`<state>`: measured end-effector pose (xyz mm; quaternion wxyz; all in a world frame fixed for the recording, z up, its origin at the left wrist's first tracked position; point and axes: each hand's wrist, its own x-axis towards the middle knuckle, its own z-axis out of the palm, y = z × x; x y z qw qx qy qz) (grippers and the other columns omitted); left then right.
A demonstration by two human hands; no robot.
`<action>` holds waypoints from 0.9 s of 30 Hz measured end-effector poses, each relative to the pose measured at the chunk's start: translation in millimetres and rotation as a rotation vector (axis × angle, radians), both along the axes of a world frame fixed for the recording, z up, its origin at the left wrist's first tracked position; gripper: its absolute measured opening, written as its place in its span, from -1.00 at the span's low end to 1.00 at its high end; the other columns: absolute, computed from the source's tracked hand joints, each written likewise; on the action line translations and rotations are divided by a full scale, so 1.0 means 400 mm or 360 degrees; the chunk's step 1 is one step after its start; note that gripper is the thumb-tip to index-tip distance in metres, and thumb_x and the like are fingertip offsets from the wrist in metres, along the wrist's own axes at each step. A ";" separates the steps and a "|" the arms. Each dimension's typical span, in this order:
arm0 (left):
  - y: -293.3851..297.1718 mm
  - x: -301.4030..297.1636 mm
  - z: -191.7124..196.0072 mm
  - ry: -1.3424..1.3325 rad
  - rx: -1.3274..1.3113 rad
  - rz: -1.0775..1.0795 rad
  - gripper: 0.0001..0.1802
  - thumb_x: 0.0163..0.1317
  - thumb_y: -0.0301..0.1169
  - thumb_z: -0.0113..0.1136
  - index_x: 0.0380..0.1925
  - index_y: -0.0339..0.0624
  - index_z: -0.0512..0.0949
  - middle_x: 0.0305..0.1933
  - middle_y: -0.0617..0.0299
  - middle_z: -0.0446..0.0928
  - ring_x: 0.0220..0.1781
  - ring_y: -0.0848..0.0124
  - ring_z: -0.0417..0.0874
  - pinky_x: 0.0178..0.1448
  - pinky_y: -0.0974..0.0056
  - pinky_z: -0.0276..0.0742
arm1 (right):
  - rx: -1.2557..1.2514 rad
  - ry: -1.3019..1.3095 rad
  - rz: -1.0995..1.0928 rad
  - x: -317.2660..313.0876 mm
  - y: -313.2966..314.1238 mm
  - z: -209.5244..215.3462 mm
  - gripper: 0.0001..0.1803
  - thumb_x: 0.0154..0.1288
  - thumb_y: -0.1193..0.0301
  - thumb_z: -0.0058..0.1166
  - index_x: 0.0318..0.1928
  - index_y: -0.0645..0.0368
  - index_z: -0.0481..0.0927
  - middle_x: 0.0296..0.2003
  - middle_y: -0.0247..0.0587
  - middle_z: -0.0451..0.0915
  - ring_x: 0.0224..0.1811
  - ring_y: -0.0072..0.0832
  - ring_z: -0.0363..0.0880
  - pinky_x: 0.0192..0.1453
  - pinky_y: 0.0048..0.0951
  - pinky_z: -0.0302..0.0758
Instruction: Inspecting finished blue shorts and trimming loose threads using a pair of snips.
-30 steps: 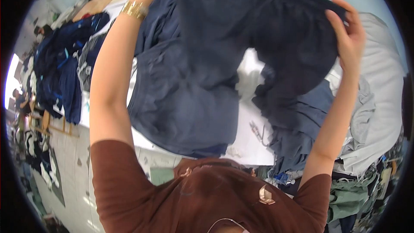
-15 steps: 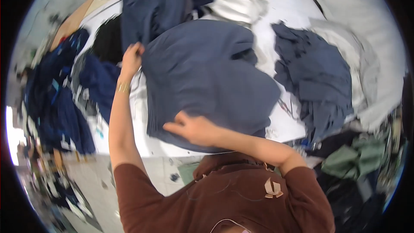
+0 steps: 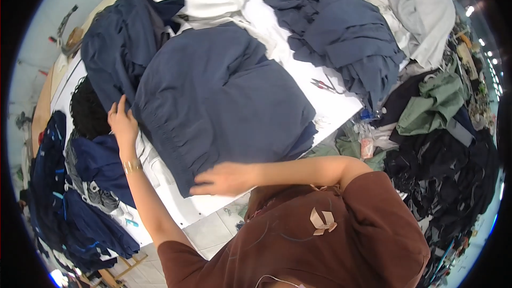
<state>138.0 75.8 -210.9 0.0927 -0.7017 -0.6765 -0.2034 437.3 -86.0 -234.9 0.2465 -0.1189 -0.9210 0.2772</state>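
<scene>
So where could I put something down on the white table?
The widest bare patch on the white table lies between the middle blue-grey garments and the blue-grey heap on the right, but small snips lie there. A thin strip shows along the front edge, below the right hand. The left side is crowded with navy clothes.

"What's lying there?"
"Dark slate-blue fabric shorts [image 3: 218, 101], spread out on the white table [image 3: 330, 109]."
"Smooth?"
"Broadly flat, but creased, with a deep fold toward the upper right."
"And the waistband [image 3: 164, 146]?"
"Gathered, along the left side, slanting down toward the table's near edge."
</scene>
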 end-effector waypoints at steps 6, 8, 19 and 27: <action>-0.314 0.433 0.115 -0.0108 -0.0395 -0.0058 -0.35 0.23 -0.09 0.18 0.32 0.10 0.30 0.38 -0.12 0.18 0.45 -0.18 0.03 0.41 -0.13 0.04 | 0.0461 -0.0152 -0.1351 0.392 0.107 -0.034 -0.50 0.07 0.31 0.22 0.06 0.12 0.47 -0.05 -0.08 0.47 0.09 -0.16 0.42 0.17 -0.18 0.32; -0.387 0.408 0.015 0.0134 -0.0591 0.0270 -0.25 0.22 0.09 0.12 0.38 0.22 0.18 0.42 -0.09 0.13 0.47 -0.17 -0.02 0.36 -0.26 0.07 | 0.0402 -0.0402 -0.1556 0.462 0.072 -0.075 -0.50 0.11 0.25 0.21 0.07 0.12 0.47 -0.01 -0.07 0.45 0.14 -0.13 0.38 0.22 -0.17 0.27; -0.415 0.392 -0.076 0.0252 -0.0409 0.0544 -0.22 0.22 0.03 0.14 0.41 0.18 0.11 0.49 -0.01 0.01 0.45 -0.22 0.00 0.41 -0.22 0.03 | 0.0547 0.0808 -0.2573 1.084 0.233 0.009 -0.95 0.11 0.47 0.13 -0.40 0.17 0.61 -0.37 -0.12 0.59 -0.32 -0.14 0.54 -0.24 -0.22 0.47; -0.395 0.568 0.030 -0.0234 -0.0360 0.0381 -0.31 0.25 -0.15 0.19 0.36 0.03 0.20 0.43 -0.22 0.05 0.48 -0.13 -0.01 0.45 -0.03 0.00 | -0.0359 -0.0160 -0.3360 1.625 0.458 -0.020 -0.42 0.14 -0.17 0.05 -0.12 0.04 0.67 -0.08 -0.14 0.65 0.01 -0.17 0.58 0.23 0.07 0.17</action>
